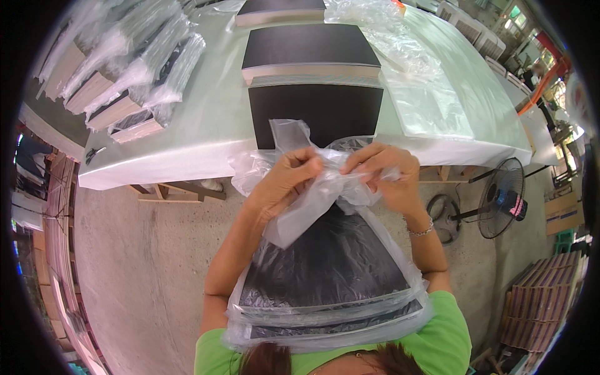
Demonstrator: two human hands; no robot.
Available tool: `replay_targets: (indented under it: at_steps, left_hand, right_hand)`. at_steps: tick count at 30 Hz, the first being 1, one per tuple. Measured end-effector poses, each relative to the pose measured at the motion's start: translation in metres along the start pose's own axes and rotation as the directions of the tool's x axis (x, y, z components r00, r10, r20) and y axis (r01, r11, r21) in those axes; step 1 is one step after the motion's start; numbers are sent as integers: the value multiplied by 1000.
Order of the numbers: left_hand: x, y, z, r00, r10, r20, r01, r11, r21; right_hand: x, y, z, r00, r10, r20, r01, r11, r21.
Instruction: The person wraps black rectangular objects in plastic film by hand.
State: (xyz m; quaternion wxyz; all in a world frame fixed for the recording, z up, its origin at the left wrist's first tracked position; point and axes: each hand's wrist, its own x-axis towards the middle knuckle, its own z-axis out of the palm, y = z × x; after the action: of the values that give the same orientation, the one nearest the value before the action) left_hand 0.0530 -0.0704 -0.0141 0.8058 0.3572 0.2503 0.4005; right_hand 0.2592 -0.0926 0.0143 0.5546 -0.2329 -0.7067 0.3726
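Observation:
A clear plastic bag (pixel 381 237) stands upright against my body, with a stack of black sheets (pixel 325 262) inside. Its mouth is gathered and twisted at the table's near edge. My left hand (pixel 289 180) pinches one side of the gathered plastic, and a loose flap hangs below it. With bent fingers, my right hand (pixel 392 172) grips the other side, close to the left fingertips. Whether the plastic is knotted cannot be seen between the fingers. Just beyond both hands, a black panel (pixel 315 112) leans at the table edge, in front of a thick stack of black sheets (pixel 310 49).
Several bagged bundles (pixel 134 81) line the table's left side, near a small dark tool (pixel 94 154). Flat clear bags (pixel 428 106) lie on the right of the white-covered table (pixel 206 125). A black fan (pixel 502 199) stands on the floor at right, above stacked striped boards (pixel 539 303).

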Motion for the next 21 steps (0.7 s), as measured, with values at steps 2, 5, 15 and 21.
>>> replay_targets:
  at_steps: [2,5,15,21]
  left_hand:
    - [-7,2,-30,996,59,-74,-58,998,6]
    - [-10,12,-68,869,432,-243,-227,783,578]
    - [-2,11,14,910,281,304,-408,492,769]
    - [-14,20,11,958,-264,-111,237,948,-211]
  right_hand:
    - [-9,-3,-15,980,185,-74,-173,975,137]
    - [-11,-5,-35,946,297,-132,-288,954,83]
    - [3,-8,-21,733,608,305,-632,774,-26]
    - [-36,17,-54,779,129,614,-529,661,533]
